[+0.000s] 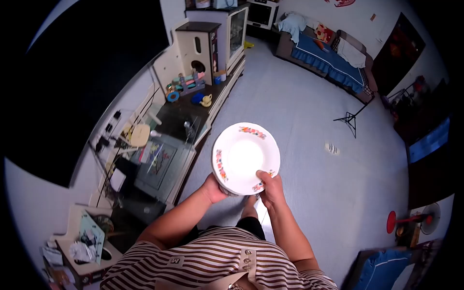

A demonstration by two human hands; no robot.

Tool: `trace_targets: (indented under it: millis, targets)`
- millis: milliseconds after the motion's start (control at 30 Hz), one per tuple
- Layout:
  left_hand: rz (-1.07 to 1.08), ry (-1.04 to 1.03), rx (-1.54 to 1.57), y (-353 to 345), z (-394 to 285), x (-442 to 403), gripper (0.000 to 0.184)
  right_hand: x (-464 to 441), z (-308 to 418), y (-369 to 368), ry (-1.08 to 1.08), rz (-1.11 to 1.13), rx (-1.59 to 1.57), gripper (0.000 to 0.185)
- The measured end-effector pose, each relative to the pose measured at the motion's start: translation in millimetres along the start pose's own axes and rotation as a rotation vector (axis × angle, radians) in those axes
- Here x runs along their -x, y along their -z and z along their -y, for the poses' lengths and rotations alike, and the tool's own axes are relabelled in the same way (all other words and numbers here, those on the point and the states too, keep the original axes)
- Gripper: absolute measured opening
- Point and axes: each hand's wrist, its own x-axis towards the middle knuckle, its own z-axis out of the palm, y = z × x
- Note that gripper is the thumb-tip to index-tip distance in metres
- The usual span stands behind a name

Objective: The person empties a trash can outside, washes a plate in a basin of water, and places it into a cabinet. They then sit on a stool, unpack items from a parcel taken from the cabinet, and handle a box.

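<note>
"How's the plate [245, 157] held?"
"Right hand [273, 189] pinches the rim; left hand [215, 188] at the edge, fingers hidden, can't tell. It's above the bluish-grey floor [309, 203]."
"Beyond?"
"Tripod [349, 117], then blue-draped sofa [326, 58] against the wall [355, 21]."

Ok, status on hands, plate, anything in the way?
Left hand at near edge of the plate, grip hidden; right hand gripping it. Plate held up, flowered face showing. Tripod beyond, standing apart on the floor.

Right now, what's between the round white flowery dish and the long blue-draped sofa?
In the head view, just bare bluish floor separates dish and sofa.
</note>
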Motion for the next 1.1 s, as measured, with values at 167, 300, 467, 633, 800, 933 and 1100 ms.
trace_targets:
  millis: [167, 300, 467, 633, 800, 933, 1100]
  targets:
    - [-0.182, -0.002, -0.048, -30.5, -39.4, -144.6, 0.047, -153.3, 62.0, 38.0, 0.182, -0.040, 0.007, 0.041]
    - [-0.189, -0.018, -0.007, -76.0, -75.1, -235.1, 0.046, -256.5, 112.4, 57.9, 0.299, -0.120, 0.153, 0.038]
    - [-0.148, -0.065, -0.033, -100.7, -133.5, -340.3, 0.051, -375.2, 175.6, 70.0, 0.214, -0.112, 0.043, 0.035]
    - [-0.138, -0.116, -0.120, -94.7, -213.3, -409.8, 0.057, -488.0, 218.2, 77.0, 0.164, -0.123, 0.032, 0.035]
    - [-0.268, -0.175, -0.141, -66.0, -314.7, -514.5, 0.059, -612.0, 259.2, 81.6, 0.101, -0.135, 0.009, 0.037]
    - [-0.379, -0.307, -0.484, -47.7, -398.5, -625.5, 0.051, -714.5, 295.8, 74.1, 0.082, -0.102, 0.003, 0.039]
    - [-0.700, -0.378, -1.009, -71.8, -500.6, -750.1, 0.057, -821.4, 336.2, 51.9, 0.056, -0.140, 0.001, 0.040]
